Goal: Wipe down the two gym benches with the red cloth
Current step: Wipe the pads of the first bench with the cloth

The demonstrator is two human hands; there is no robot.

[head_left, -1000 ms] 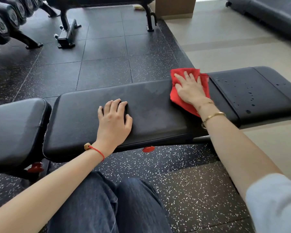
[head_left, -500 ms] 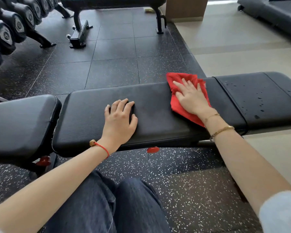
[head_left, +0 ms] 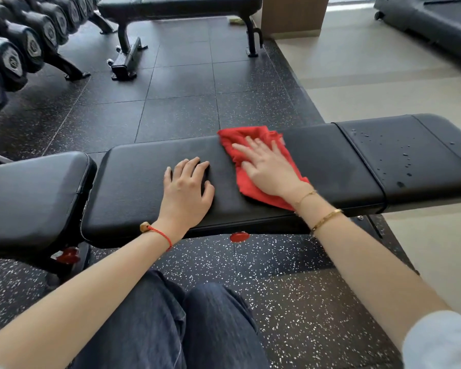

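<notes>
Two hands lie on the near bench (head_left: pixel 330 166): the right hand (head_left: pixel 270 170), flat and open, has pushed the red cloth (head_left: pixel 246 182) leftward toward the open left hand (head_left: pixel 186 193). Water drops (head_left: pixel 406 161) on the right pad are not yet wiped.

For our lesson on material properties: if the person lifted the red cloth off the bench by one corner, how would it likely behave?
The red cloth lies crumpled and folded under the right hand, so it would probably hang limp. It looks thin, so likely light. On the smooth bench pad it probably slides easily when pushed flat.
</notes>
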